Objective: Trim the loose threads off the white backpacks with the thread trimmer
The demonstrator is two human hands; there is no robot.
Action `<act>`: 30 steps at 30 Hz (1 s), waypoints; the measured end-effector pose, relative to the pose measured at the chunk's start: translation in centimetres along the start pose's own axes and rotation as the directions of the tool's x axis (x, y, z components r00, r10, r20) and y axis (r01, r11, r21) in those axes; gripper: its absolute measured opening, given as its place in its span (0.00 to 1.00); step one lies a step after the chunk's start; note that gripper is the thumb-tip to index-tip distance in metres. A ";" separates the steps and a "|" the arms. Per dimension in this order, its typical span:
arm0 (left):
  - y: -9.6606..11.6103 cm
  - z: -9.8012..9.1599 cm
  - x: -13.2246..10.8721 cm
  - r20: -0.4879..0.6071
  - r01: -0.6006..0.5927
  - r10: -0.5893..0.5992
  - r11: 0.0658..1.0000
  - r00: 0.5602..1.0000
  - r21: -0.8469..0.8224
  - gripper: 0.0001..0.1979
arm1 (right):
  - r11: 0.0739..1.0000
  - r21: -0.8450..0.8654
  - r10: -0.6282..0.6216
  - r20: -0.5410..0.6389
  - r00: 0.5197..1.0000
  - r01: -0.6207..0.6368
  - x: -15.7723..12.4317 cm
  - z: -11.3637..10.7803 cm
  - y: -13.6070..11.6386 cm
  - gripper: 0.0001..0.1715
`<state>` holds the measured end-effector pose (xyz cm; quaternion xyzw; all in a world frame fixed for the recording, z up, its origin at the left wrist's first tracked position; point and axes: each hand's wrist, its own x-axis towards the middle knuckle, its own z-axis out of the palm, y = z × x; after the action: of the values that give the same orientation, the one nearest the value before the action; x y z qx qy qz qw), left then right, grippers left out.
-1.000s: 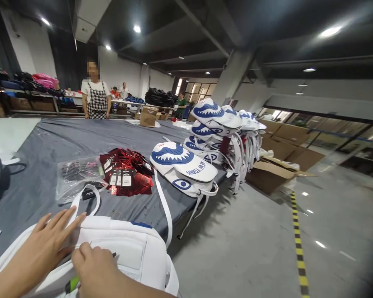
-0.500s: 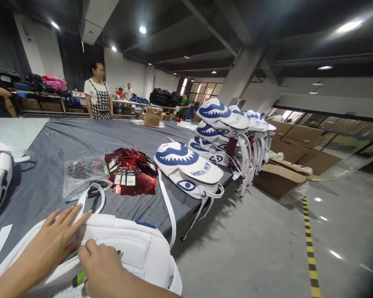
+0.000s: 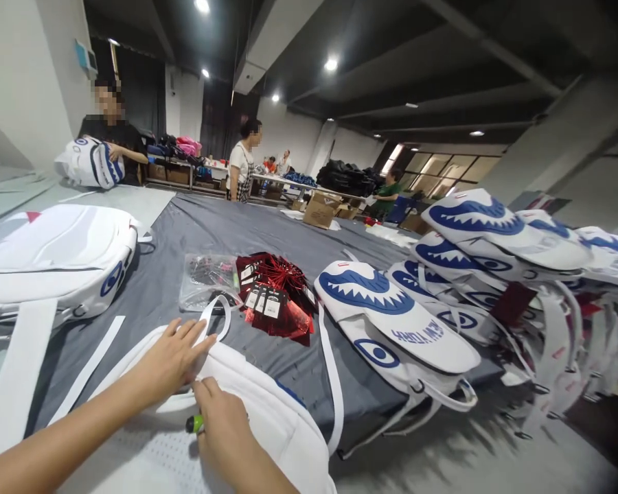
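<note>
A white backpack [image 3: 275, 418] lies in front of me with its perforated panel facing up. My left hand [image 3: 171, 362] rests on its upper edge beside the white top loop [image 3: 226, 319], fingers stretched and spread. My right hand [image 3: 227, 431] is closed around a slim green-and-black tool [image 3: 193, 424]; its green body and black end show below the fist, the rest is hidden. The knuckles are close to the left fingertips, over the backpack's upper seam.
Red foil pieces with black tags [image 3: 275, 302] lie beyond the backpack, next to a clear plastic bag [image 3: 200, 271]. More white-and-blue backpacks [image 3: 386, 315] are piled on the right; another white backpack [image 3: 56, 240] lies left. A co-worker [image 3: 116, 130] handles a backpack across the table.
The view has turned left, so the scene has shifted right and a co-worker with a backpack now shows at the left. Both hands stay at the backpack's upper edge, the tool still in my right.
</note>
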<state>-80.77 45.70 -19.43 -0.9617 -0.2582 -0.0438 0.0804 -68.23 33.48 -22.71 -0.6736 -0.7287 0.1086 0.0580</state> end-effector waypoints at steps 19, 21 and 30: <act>-0.7 2.0 0.6 -0.026 0.009 -0.009 1.000 1.000 0.021 0.42 | 0.968 -0.171 0.196 0.051 0.979 -0.185 5.8 -4.7 1.5 0.23; -0.7 2.0 0.7 -0.007 0.007 -0.007 1.000 1.000 0.022 0.43 | 0.965 -0.181 0.203 0.052 0.978 -0.191 6.0 -4.6 1.3 0.23; -0.7 1.6 0.8 0.044 0.019 -0.020 1.000 0.999 0.009 0.43 | 0.964 -0.201 0.192 0.084 0.978 -0.172 6.4 -4.5 0.9 0.20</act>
<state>-80.40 47.01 -20.80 -0.9595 -0.2695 -0.0223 0.0785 -66.81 40.23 -18.96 -0.7338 -0.6727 0.0769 -0.0555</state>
